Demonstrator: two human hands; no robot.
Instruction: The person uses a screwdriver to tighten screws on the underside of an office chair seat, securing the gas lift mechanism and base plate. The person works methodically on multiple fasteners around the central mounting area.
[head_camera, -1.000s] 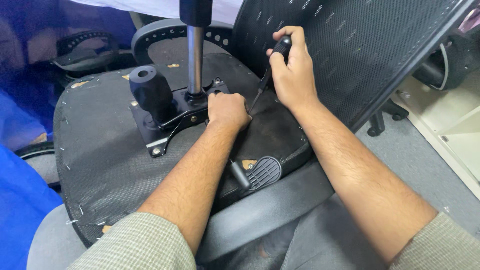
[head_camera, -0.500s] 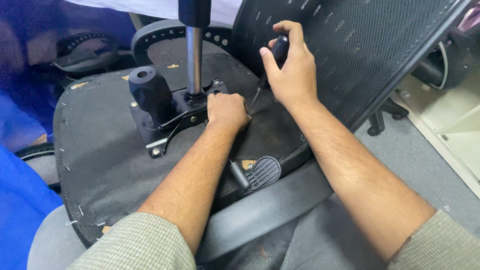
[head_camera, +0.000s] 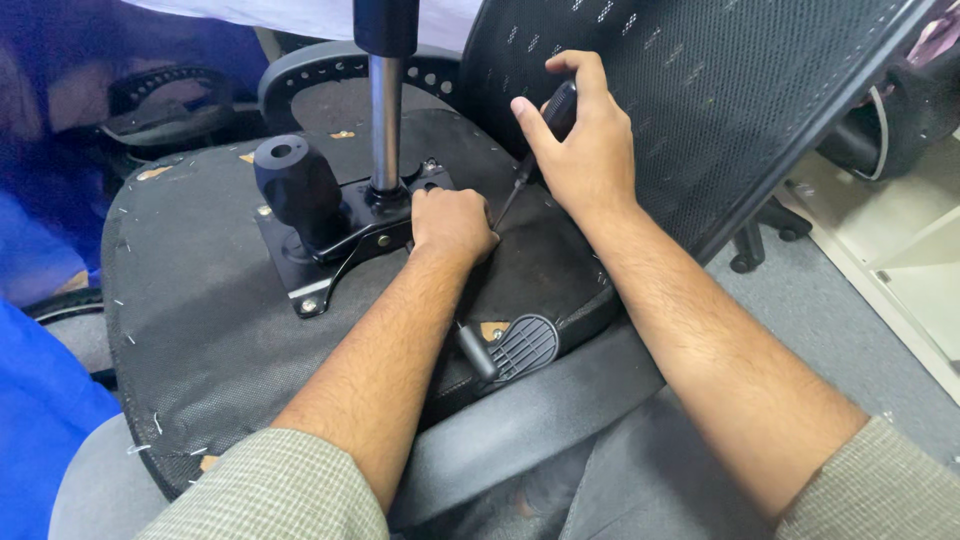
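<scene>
Right hand (head_camera: 585, 150) is closed around the black handle of a screwdriver (head_camera: 545, 125), with the index finger curled over the handle's top. The shaft is angled down and leftward, its tip set against the upturned underside of an office chair seat (head_camera: 190, 300), just beside the knuckles of the left hand. Left hand (head_camera: 452, 222) is clenched into a fist at the right edge of the black metal mechanism plate (head_camera: 330, 250); what is pinched inside it cannot be made out, possibly a screw or the plate's edge. The plate is seated near the middle of the seat underside, with a bolt head visible at its near left corner. A chrome gas cylinder (head_camera: 384, 120) rises upright from the plate, and a black knob (head_camera: 292, 180) stands just left of it. A ribbed black lever paddle (head_camera: 520, 345) projects at the near edge of the seat. The mesh backrest (head_camera: 720, 90) is tilted up behind the right hand, along the far right edge of the seat.
</scene>
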